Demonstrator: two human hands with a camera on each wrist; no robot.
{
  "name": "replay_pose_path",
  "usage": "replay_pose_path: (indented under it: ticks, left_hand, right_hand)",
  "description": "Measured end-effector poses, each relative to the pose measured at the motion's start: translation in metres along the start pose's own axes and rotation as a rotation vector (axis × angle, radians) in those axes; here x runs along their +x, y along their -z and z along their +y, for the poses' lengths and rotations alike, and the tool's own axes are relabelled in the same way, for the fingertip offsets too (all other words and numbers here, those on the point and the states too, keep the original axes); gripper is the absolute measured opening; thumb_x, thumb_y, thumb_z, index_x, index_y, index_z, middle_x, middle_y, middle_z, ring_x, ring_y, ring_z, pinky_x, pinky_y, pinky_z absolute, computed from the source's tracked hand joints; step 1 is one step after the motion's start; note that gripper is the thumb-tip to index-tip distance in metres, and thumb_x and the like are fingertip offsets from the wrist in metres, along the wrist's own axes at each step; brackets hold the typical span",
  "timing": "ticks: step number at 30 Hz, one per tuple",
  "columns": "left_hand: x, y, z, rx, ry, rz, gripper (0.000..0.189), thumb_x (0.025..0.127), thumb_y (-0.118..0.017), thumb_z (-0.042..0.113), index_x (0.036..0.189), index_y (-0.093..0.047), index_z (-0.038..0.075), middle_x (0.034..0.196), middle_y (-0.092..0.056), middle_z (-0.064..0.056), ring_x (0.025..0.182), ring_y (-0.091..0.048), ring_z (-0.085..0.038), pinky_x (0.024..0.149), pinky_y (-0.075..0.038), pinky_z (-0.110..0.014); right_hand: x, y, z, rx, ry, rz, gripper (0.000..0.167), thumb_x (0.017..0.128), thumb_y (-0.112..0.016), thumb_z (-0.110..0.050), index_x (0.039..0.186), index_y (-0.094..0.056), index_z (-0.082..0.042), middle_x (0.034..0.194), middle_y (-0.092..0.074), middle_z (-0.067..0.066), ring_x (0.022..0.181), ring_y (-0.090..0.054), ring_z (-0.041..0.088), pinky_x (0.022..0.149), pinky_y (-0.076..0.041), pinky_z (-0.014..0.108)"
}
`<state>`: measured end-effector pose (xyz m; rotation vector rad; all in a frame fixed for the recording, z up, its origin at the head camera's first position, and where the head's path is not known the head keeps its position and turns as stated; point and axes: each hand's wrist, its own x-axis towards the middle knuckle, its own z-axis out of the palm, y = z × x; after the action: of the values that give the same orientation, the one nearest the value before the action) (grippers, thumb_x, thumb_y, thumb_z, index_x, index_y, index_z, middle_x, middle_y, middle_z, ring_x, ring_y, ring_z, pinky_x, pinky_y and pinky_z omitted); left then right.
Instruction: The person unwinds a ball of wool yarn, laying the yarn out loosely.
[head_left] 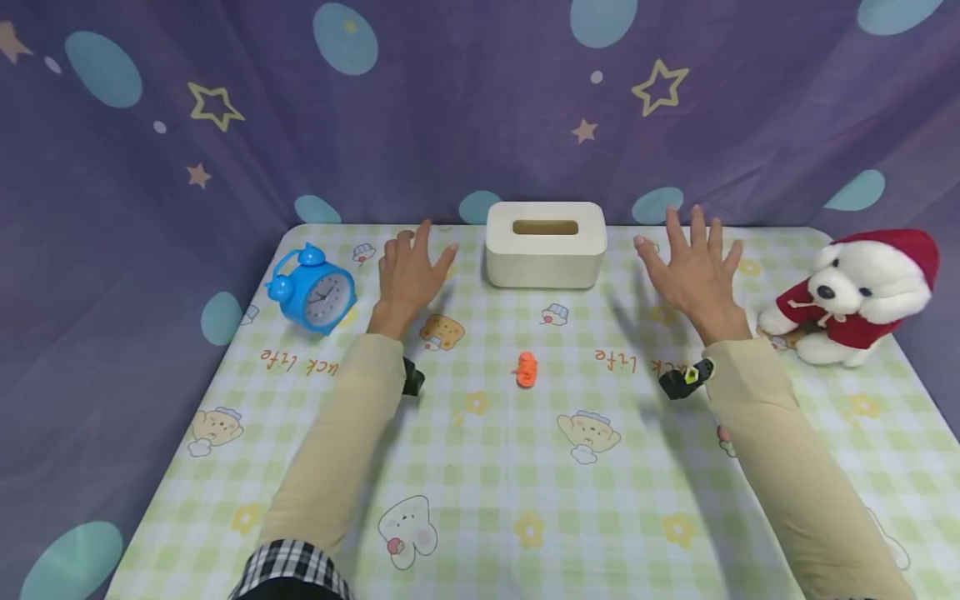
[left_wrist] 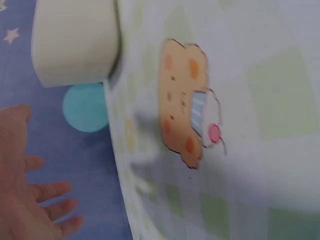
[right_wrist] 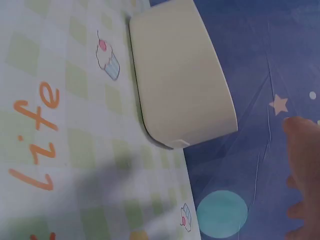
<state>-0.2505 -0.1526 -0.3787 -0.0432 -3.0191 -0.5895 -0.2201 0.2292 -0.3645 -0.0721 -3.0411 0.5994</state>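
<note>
I see the left hand point(left_wrist: 17, 187), fingers point(left_wrist: 52, 191) apart, a cream box point(left_wrist: 77, 40) to its right, an orange cartoon point(left_wrist: 176, 102) nearer on the checked cloth point(left_wrist: 270, 160), blue curtain point(left_wrist: 95, 160) beyond.

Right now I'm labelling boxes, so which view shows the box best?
The head view: it shows the whole box, slot included. The left wrist view shows only part, cropped; the right wrist view shows more, without the slot.

Beige sleeves point(head_left: 330, 450) adjoin black-and-white checked cloth point(head_left: 294, 558) and black wrist cameras point(head_left: 678, 383).
</note>
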Motion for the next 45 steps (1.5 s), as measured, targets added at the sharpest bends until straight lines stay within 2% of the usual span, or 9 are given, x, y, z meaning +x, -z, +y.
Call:
replay_pose_path:
  ticks: [3, 7, 13, 18, 23, 29, 35, 39, 45]
  left_hand:
    - [-0.004, 0.007, 0.005, -0.140, -0.046, -0.039, 0.054, 0.098, -0.046, 0.047, 0.136, -0.048, 0.009, 0.129, -0.053, -0.017, 0.115, -0.051, -0.034, 0.093, -0.045, -0.049]
    - [-0.011, 0.010, 0.014, -0.308, -0.158, -0.271, 0.034, 0.100, -0.050, 0.034, 0.119, -0.059, 0.008, 0.113, -0.062, -0.012, 0.101, -0.059, -0.028, 0.084, -0.050, -0.041]
    - [-0.026, -0.007, 0.032, -0.443, -0.237, -0.656, 0.031, 0.096, -0.058, 0.030, 0.120, -0.061, 0.011, 0.110, -0.061, -0.007, 0.092, -0.063, -0.032, 0.073, -0.051, -0.037]
    - [-0.037, -0.027, 0.044, -0.457, -0.317, -0.792, 0.028, 0.094, -0.063, 0.021, 0.119, -0.063, 0.008, 0.109, -0.065, -0.005, 0.087, -0.060, -0.022, 0.068, -0.051, -0.031]
    - [-0.044, -0.039, 0.052, -0.375, -0.385, -0.814, 0.024, 0.093, -0.063, 0.014, 0.116, -0.065, 0.010, 0.107, -0.066, -0.004, 0.091, -0.058, -0.015, 0.077, -0.050, -0.027]
    - [-0.052, -0.048, 0.058, -0.261, -0.460, -0.771, 0.021, 0.093, -0.063, 0.014, 0.113, -0.068, 0.014, 0.108, -0.064, -0.001, 0.096, -0.056, -0.013, 0.088, -0.045, -0.027]
    - [-0.054, -0.051, 0.058, -0.224, -0.471, -0.736, 0.007, 0.092, -0.065, 0.015, 0.097, -0.069, 0.015, 0.099, -0.063, 0.001, 0.091, -0.054, -0.013, 0.086, -0.045, -0.028]
    - [-0.052, -0.050, 0.056, -0.295, -0.450, -0.746, 0.004, 0.093, -0.065, 0.018, 0.092, -0.067, 0.016, 0.094, -0.065, 0.002, 0.086, -0.057, -0.011, 0.080, -0.047, -0.026]
    - [-0.052, -0.045, 0.054, -0.536, -0.352, -0.746, 0.003, 0.091, -0.064, 0.013, 0.092, -0.066, 0.010, 0.089, -0.067, -0.003, 0.079, -0.062, -0.014, 0.072, -0.050, -0.026]
  right_hand:
    - [-0.006, 0.000, -0.002, 0.067, 0.062, 0.120, 0.077, 0.095, -0.033, -0.062, 0.154, -0.018, -0.015, 0.159, -0.010, 0.019, 0.145, -0.008, 0.045, 0.112, -0.004, 0.067]
    - [-0.016, -0.001, -0.008, 0.175, 0.166, 0.275, 0.062, 0.093, -0.052, -0.042, 0.141, -0.042, -0.005, 0.145, -0.040, 0.020, 0.133, -0.035, 0.042, 0.108, -0.025, 0.060]
    - [-0.031, -0.007, -0.017, 0.267, 0.251, 0.305, 0.050, 0.091, -0.061, -0.029, 0.130, -0.052, 0.000, 0.132, -0.052, 0.021, 0.125, -0.045, 0.039, 0.106, -0.031, 0.053]
    - [-0.038, -0.012, -0.021, 0.290, 0.313, 0.325, 0.047, 0.089, -0.063, -0.025, 0.127, -0.054, 0.001, 0.127, -0.055, 0.022, 0.120, -0.048, 0.039, 0.104, -0.034, 0.053]
    - [-0.045, -0.018, -0.024, 0.287, 0.354, 0.316, 0.048, 0.088, -0.066, -0.023, 0.127, -0.054, 0.001, 0.127, -0.054, 0.022, 0.120, -0.048, 0.040, 0.102, -0.035, 0.055]
    - [-0.059, -0.025, -0.030, 0.290, 0.385, 0.242, 0.050, 0.088, -0.067, -0.024, 0.129, -0.052, -0.001, 0.128, -0.054, 0.021, 0.123, -0.046, 0.040, 0.104, -0.033, 0.056]
    - [-0.068, -0.034, -0.039, 0.294, 0.445, 0.195, 0.052, 0.086, -0.070, -0.026, 0.129, -0.053, -0.001, 0.129, -0.054, 0.018, 0.122, -0.048, 0.037, 0.103, -0.036, 0.052]
    - [-0.074, -0.042, -0.043, 0.306, 0.490, 0.156, 0.052, 0.086, -0.071, -0.024, 0.129, -0.053, -0.002, 0.128, -0.055, 0.016, 0.120, -0.050, 0.034, 0.102, -0.039, 0.049]
    - [-0.083, -0.053, -0.050, 0.345, 0.573, 0.131, 0.046, 0.085, -0.073, -0.021, 0.125, -0.056, -0.003, 0.121, -0.059, 0.012, 0.107, -0.055, 0.027, 0.092, -0.046, 0.043]
